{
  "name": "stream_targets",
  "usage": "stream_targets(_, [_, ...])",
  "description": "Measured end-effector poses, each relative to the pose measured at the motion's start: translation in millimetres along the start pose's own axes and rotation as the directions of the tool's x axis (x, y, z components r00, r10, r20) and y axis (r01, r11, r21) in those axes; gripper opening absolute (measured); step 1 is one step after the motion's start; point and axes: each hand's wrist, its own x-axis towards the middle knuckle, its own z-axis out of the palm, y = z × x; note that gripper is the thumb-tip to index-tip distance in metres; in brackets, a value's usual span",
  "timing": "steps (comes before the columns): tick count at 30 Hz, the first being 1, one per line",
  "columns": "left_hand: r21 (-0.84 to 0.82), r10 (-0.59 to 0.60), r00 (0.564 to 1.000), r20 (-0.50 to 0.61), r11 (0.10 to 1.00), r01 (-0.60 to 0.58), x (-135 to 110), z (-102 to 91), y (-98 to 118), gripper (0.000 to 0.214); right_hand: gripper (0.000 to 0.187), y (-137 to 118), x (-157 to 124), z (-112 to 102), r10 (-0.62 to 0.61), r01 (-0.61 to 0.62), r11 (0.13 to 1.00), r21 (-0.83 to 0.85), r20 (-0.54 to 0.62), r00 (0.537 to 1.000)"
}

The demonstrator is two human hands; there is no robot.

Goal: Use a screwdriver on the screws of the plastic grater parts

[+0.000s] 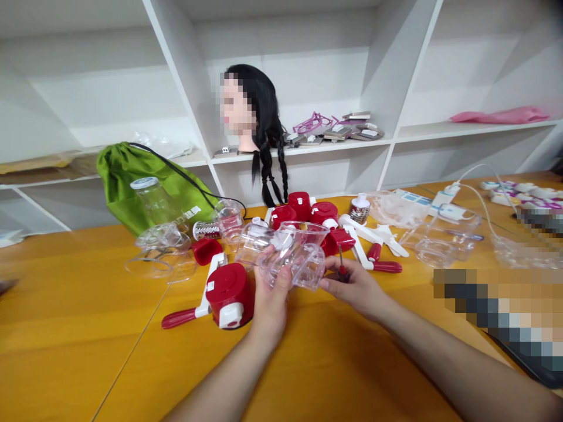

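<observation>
My left hand (pixel 270 305) is closed around a clear plastic grater housing (pixel 310 269), holding it above the table. Close to the housing's right side, my right hand (pixel 363 290) grips a small screwdriver (pixel 342 269), its thin shaft pointing up. Whether the right fingertips touch the housing I cannot tell. Just left of my left hand stands a red suction base (pixel 231 287) with a white knob. A white crank (pixel 203 305) with a red handle lies beside it. Behind the hands are several more red parts (pixel 324 211) and a metal grater drum (pixel 359 210).
White cranks with red grips (pixel 387 266) lie right of the hands. Clear plastic parts (pixel 444 240) sit further right, near a cable. At left are a green drawstring bag (pixel 118 181) and a glass jar (pixel 152 199). A mannequin head (pixel 259 94) stands on the shelf (pixel 308 153).
</observation>
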Motion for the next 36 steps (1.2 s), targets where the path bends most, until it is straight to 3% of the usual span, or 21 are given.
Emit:
stream_targets(5, [0.012,0.012,1.0,0.018,1.0,-0.013,-1.9,-1.1,-1.9,0.056,0.038,-6.5,-2.8,2.9,-0.023,0.02,0.999,0.036,0.082,0.996])
stream_targets(12, [-0.136,-0.115,0.992,-0.044,0.985,0.108,-3.6,8.3,11.1,0.051,0.033,-4.1,-1.3,3.0,-0.059,0.059,0.998,-0.002,-0.036,0.998])
stream_targets(15, [-0.272,-0.249,0.968,0.03,0.93,0.247,-1.6,12.8,21.0,0.047,0.028,-4.7,-0.3,2.9,-0.151,0.147,0.988,-0.045,-0.123,0.981])
stream_targets(20, [-0.349,-0.346,0.922,0.173,0.854,0.386,-2.4,14.7,27.1,0.054,0.054,-5.5,-3.6,7.7,-0.223,0.216,0.973,-0.08,-0.091,0.971])
stream_targets(23, [-0.324,-0.341,0.912,0.226,0.857,0.401,-5.0,13.9,23.9,0.059,0.056,-6.6,-6.8,9.8,-0.234,0.227,0.969,-0.095,-0.063,0.97])
stream_targets(30, [-0.271,-0.389,0.893,0.225,0.856,0.441,-10.4,16.4,18.7,0.057,0.075,-7.2,-8.8,3.0,-0.216,0.205,0.961,-0.184,-0.04,0.976])
stream_targets(36, [-0.238,-0.328,0.938,0.11,0.908,0.345,-13.7,19.7,15.7,0.05,0.064,-9.5,-5.4,5.2,-0.166,0.157,0.981,-0.113,-0.072,0.983])
